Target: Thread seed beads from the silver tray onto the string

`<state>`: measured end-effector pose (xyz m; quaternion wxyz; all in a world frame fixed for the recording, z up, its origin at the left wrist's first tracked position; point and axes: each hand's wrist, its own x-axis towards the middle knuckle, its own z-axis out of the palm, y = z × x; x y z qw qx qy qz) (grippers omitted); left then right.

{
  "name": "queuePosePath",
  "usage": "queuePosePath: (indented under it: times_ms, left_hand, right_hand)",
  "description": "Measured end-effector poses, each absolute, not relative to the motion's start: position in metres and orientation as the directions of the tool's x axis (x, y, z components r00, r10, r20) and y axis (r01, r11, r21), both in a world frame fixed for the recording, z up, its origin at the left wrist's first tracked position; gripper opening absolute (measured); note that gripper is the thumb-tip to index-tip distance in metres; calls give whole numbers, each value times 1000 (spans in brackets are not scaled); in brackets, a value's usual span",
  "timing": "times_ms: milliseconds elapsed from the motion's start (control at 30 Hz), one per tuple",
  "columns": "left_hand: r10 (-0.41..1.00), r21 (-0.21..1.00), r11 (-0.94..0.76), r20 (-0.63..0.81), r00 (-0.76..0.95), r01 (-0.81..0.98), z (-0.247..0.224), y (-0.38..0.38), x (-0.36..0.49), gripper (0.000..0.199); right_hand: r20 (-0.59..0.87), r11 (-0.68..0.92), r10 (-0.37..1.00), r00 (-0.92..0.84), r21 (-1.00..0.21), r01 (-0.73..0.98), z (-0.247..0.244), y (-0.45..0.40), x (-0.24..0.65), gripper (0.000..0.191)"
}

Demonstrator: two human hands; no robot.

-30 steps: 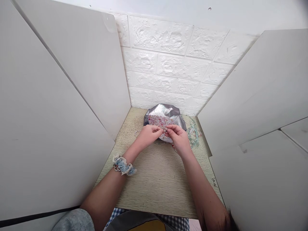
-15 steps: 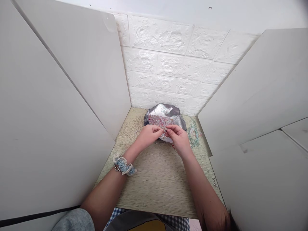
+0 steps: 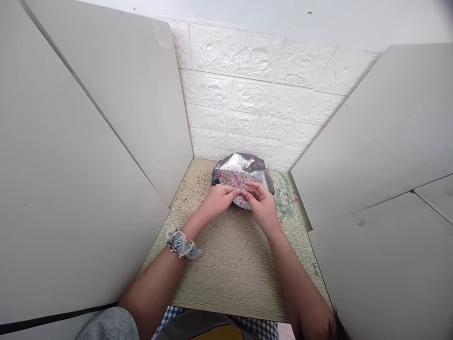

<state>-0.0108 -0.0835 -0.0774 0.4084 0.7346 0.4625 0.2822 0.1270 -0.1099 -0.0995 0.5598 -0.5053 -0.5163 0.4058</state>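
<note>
My left hand (image 3: 220,199) and my right hand (image 3: 262,205) meet fingertip to fingertip, both pinched closed. What lies between their tips is too small to make out. Just beyond and under them sits an open bag with a silvery lining (image 3: 238,162), holding many small pink, red and clear beads (image 3: 230,178). To the right of my right hand lies a loose heap of pale green bead strings (image 3: 284,198). A blue scrunchie with lace edging (image 3: 181,242) and a chain bracelet (image 3: 172,247) circle my left wrist.
A wood-grain tabletop (image 3: 231,264) carries everything. White panels stand to the left (image 3: 141,94) and right (image 3: 382,137), with a white brick-patterned wall (image 3: 244,94) behind. Small shiny bits (image 3: 314,268) lie by the right edge.
My right hand has shifted slightly, its index finger now lifted a little away from the thumb side. A red-beaded bit seen below the right hand no longer shows. My left hand is nearly still.
</note>
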Motion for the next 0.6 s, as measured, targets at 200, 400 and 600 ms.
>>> queuePosePath:
  times_ms: [200,400,600]
  left_hand:
    - [935,905,-140,-13,355,403,-77,-83,-11,43]
    - [926,901,-139,-30,377,412,-76,-83,-12,42]
    - [925,903,-162,-3,381,398,-79,-82,-11,41]
  right_hand:
    - [228,207,965,131,-965,160,-100,-113,127,26]
    - [315,257,938,148,-913,316,-95,-117,125,36]
    - [351,289,926,140,-897,335,-92,-120,124,33]
